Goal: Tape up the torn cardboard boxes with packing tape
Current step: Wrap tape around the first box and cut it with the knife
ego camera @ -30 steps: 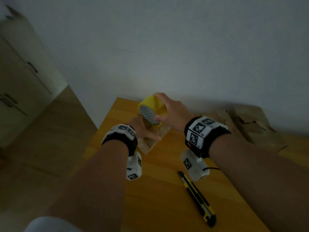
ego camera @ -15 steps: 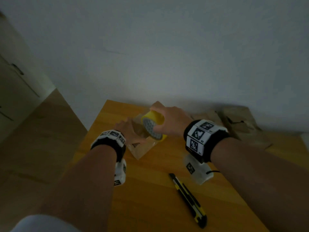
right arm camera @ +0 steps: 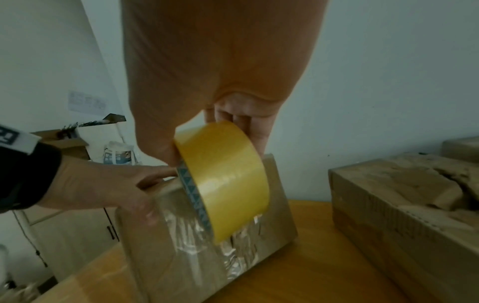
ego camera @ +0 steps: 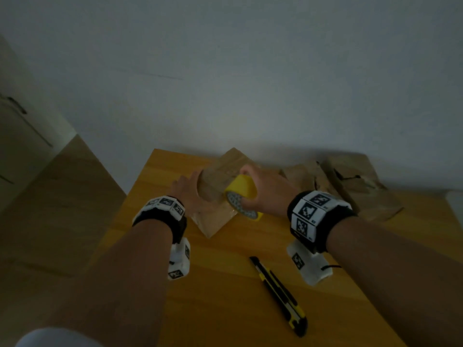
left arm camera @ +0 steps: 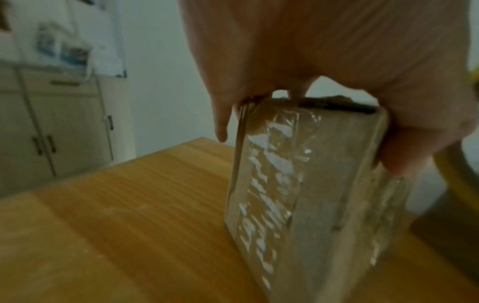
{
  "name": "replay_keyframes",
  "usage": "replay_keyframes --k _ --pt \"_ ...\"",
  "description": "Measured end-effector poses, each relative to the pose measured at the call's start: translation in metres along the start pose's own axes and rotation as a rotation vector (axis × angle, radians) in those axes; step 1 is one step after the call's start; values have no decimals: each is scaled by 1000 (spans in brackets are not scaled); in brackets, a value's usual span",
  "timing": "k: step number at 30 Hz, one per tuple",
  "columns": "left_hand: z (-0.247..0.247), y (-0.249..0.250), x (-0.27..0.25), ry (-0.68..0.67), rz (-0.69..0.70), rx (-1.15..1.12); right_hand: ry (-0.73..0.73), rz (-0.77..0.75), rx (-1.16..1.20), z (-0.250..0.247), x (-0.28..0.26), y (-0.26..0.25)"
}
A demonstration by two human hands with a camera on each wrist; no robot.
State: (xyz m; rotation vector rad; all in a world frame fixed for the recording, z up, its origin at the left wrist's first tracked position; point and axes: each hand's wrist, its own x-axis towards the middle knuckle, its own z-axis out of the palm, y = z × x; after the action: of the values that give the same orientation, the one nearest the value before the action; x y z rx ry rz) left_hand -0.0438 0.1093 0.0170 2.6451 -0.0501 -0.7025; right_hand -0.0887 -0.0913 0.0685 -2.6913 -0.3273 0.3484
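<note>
A small cardboard box (ego camera: 217, 222) stands on the wooden table (ego camera: 225, 309), with wrinkled clear tape (left arm camera: 269, 184) on its sides. My left hand (ego camera: 198, 194) grips the box's top edge, thumb on the near face and fingers over the far side. My right hand (ego camera: 250, 186) grips a yellow roll of packing tape (ego camera: 241, 194), thumb inside the core. The roll (right arm camera: 228, 180) rests against the box's (right arm camera: 160, 256) upper near face. Whether a strip runs from the roll to the box is unclear.
A yellow and black utility knife (ego camera: 278, 294) lies on the table near me. Two torn cardboard boxes (ego camera: 350, 181) sit against the wall at the right, close to my right hand. The table's left edge drops to the floor; cabinets (ego camera: 20, 146) stand further left.
My right hand has brought the tape roll down from above the box onto its upper near face. My left hand has shifted its hold on the box top.
</note>
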Motion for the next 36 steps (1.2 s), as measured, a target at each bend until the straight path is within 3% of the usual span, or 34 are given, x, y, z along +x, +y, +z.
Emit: replay_keyframes --k 4,9,12,19,25,31,34,36 --pt "-6 -4 0 -97 -43 -380 148 -4 205 -10 6 -5" --pt "-2 -7 -3 -75 -65 -606 148 -57 125 -7 14 -11" --pt "-3 -11 -3 -48 -31 -661 149 -67 108 1 17 -16" --pt "-2 -13 0 -67 -25 -723 -12 21 -32 -9 18 -8" --pt "-2 -3 -1 -84 -50 -742 -146 72 -191 -13 6 -2" --pt "16 -3 -3 -133 -115 -772 -393 78 -354 -13 15 -10" --pt "17 -7 17 -136 -50 -493 -385 124 -335 -8 24 -17" --pt "14 -5 31 8 55 -224 -354 123 -312 -8 28 -24"
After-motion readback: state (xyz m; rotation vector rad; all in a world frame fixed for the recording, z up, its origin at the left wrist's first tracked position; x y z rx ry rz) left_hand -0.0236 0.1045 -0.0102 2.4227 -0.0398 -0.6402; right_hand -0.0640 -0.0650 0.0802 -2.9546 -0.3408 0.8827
